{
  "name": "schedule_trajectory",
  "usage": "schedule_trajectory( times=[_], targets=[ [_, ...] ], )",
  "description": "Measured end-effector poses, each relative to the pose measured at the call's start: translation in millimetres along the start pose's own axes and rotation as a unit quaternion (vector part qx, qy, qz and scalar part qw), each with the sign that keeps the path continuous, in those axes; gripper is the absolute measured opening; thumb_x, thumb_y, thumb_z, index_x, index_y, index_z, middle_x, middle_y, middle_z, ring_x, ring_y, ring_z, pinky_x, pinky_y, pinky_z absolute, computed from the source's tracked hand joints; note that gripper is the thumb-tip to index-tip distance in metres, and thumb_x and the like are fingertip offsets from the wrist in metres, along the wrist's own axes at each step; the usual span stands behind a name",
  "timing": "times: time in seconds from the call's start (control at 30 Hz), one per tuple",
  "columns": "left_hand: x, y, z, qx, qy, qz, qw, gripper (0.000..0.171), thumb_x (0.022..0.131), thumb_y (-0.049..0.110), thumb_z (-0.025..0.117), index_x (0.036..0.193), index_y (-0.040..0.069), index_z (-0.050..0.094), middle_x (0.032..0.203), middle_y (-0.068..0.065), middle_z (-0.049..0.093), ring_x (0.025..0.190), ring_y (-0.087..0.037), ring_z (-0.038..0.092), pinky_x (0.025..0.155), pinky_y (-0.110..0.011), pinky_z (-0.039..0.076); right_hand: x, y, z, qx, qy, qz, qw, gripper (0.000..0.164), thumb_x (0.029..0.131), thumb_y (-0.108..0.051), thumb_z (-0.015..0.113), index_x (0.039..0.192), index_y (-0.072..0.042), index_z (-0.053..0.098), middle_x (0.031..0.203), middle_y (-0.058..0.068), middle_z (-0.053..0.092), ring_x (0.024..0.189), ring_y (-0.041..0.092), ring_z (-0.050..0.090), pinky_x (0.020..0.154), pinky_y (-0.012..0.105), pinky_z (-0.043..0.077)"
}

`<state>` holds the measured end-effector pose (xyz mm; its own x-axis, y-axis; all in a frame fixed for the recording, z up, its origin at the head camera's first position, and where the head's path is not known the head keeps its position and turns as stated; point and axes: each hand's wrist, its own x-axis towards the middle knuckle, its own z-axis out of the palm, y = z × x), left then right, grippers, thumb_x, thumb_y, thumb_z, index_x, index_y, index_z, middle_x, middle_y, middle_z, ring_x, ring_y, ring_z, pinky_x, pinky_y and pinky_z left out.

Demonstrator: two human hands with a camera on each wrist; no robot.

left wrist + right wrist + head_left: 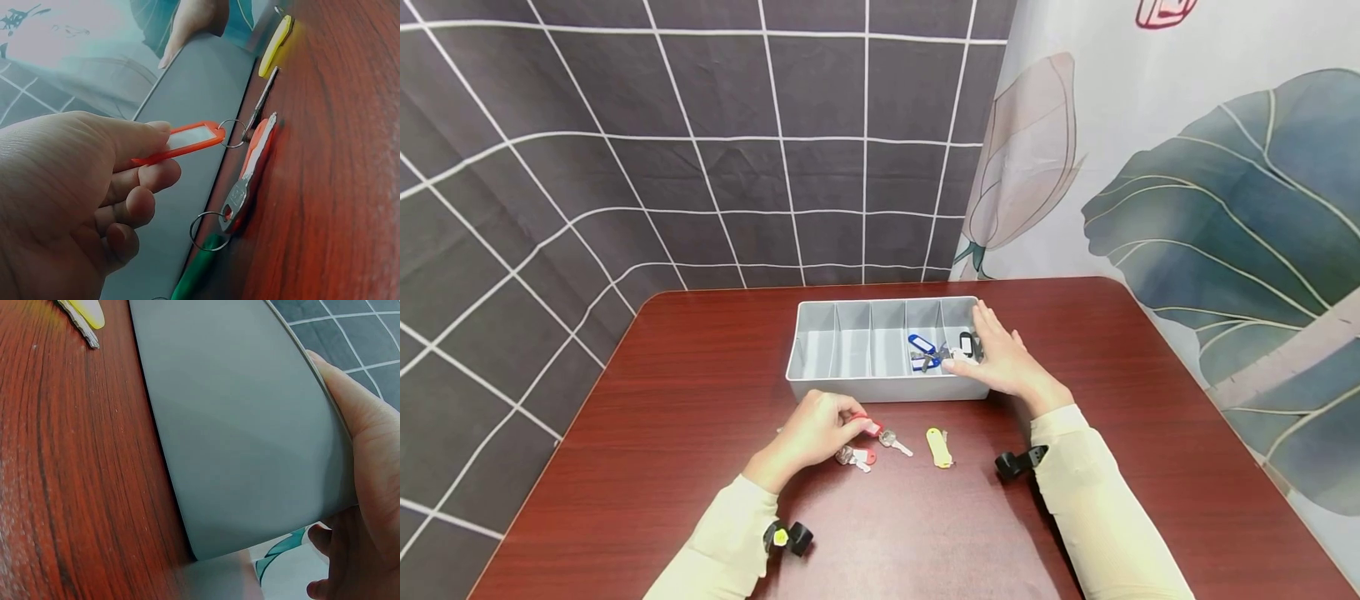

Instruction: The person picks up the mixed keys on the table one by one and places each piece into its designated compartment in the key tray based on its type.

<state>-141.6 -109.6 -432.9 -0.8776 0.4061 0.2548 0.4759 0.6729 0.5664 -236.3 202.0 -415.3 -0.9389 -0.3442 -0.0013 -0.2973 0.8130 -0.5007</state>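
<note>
My left hand (816, 427) pinches a red key tag (190, 139) between thumb and forefinger, in front of the grey divided tray (887, 389). From the tag's ring hangs a silver key (895, 442), low over the table. Another key with a red tag (865, 456) lies just below that hand. My right hand (1009, 360) grips the tray's front right corner, its thumb over the front rim and its fingers along the right end. Inside the tray are blue key tags (921, 342) with keys, and a black key tag (966, 342) in the rightmost compartment.
A yellow key tag (938, 448) with a key lies on the red-brown table (700, 358), right of the red ones. The left wrist view also shows a green tag (197, 272) beside the tray. Behind the table hangs a dark checked curtain (820, 175).
</note>
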Motion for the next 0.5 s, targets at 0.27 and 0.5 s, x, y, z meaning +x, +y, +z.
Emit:
schedule_trajectory(
  times=[0.27, 0.5],
  targets=[
    [0.1, 1.3, -4.6, -0.003, 0.007, 0.008, 0.9999, 0.006, 0.081, 0.021, 0.077, 0.077, 0.023, 0.073, 0.060, 0.021, 0.056, 0.049, 0.003, 0.042, 0.046, -0.021, 0.038, 0.0, -0.8, -0.7, -0.003, 0.004, -0.004, 1.000, 0.116, 0.077, -0.071, 0.060, 0.154, -0.008, 0.003, 0.161, 0.006, -0.002, 0.147, 0.027, 0.002, 0.108, 0.066, 0.006],
    [0.3, 2.5, -7.5, -0.015, 0.015, 0.017, 0.9996, 0.004, 0.084, 0.021, 0.075, 0.080, 0.022, 0.075, 0.065, 0.021, 0.060, 0.052, 0.003, 0.046, 0.049, -0.020, 0.041, -0.7, 0.1, -0.7, -0.002, 0.000, -0.005, 1.000, 0.116, 0.077, -0.072, 0.060, 0.154, -0.007, 0.003, 0.161, 0.006, -0.003, 0.147, 0.027, 0.001, 0.108, 0.066, 0.006]
  ],
)
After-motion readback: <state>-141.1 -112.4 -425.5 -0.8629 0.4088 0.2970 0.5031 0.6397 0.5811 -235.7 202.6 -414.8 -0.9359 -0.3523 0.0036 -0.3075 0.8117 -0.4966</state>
